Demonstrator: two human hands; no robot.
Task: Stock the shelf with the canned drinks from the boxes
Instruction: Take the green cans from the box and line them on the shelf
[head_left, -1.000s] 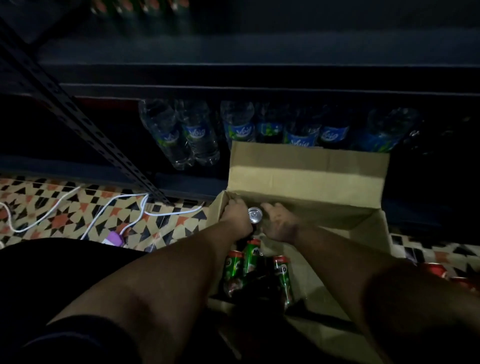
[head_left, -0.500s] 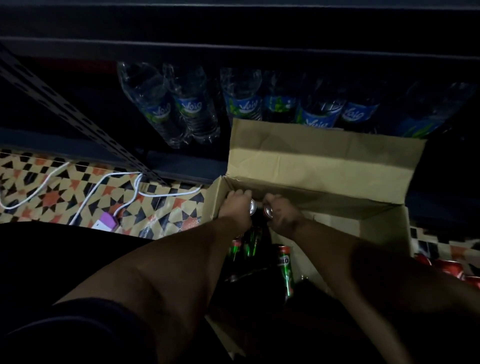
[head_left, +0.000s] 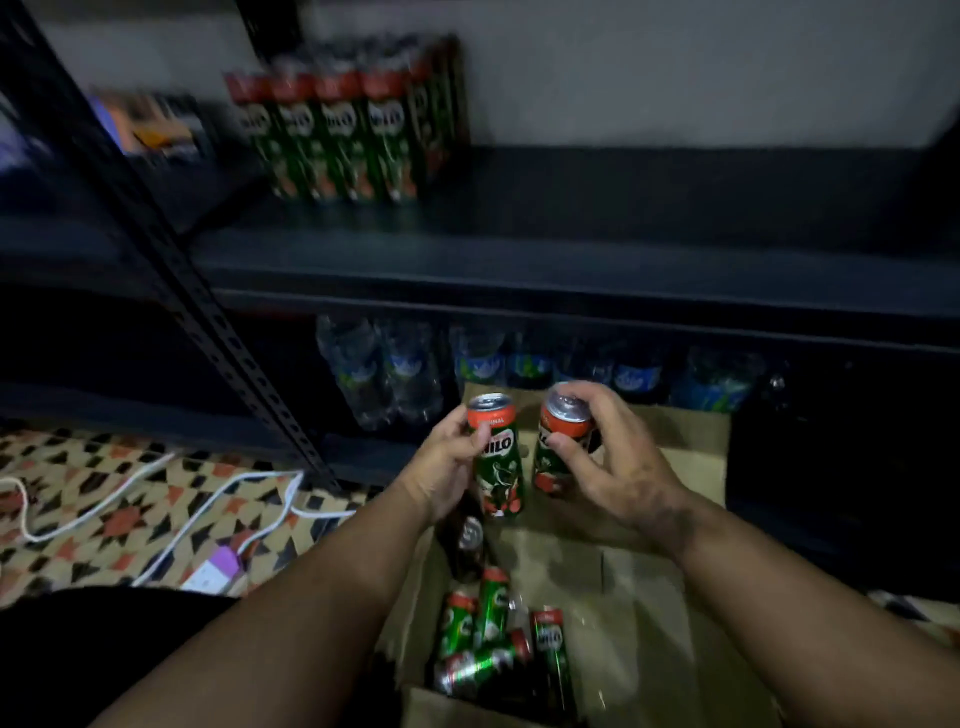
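Each hand, left hand (head_left: 448, 467) and right hand (head_left: 613, 467), grips a can above the seemingly cardboard box (head_left: 639, 597).

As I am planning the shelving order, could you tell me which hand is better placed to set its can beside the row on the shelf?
Probably the left hand: its can sits nearer the row of cans, which stands up and to the left on the shelf.
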